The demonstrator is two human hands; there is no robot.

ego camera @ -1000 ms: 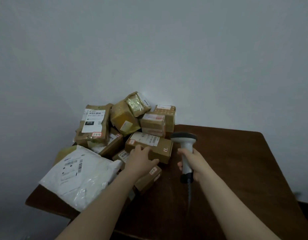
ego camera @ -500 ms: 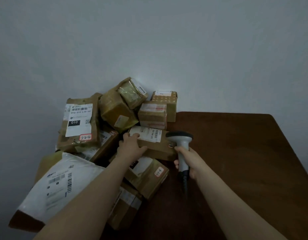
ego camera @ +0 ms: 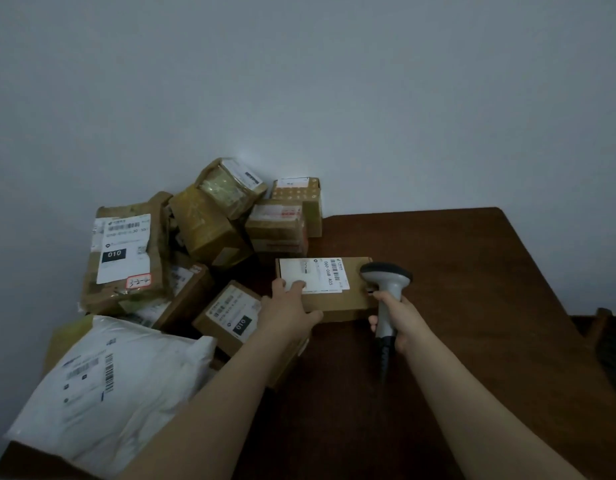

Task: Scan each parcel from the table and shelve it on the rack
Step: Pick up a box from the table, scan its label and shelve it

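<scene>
Far left: a white bag (ego camera: 102, 386) was noted at the near left of the table (ego camera: 472, 323), label up, lying on a brown parcel. Behind it a tall parcel (ego camera: 126, 251) with an "010" label stood tilted. Beside that, a pile (ego camera: 230, 220) of taped boxes was stacked against the wall.

In front of the pile, a small box (ego camera: 227, 315), also marked "010", was seen just left of the left grip (ego camera: 289, 306) and partly under the forearm.

The left grip was found clamped on the near left corner of the flat box (ego camera: 348, 303), with the fingers laid on its white label and the thumb pressed against the near edge. The flat box was located at mid-table, label up, just in front of the pile. Whether it rested fully on the table could not be told.

The scanner (ego camera: 386, 278) was held upright just beside the flat box's right end, its head above that end. The right grip (ego camera: 400, 317) was wrapped tight round the scanner's handle. A dark cable (ego camera: 384, 362) was seen below that grip. Bare brown table was recorded to the right.
</scene>
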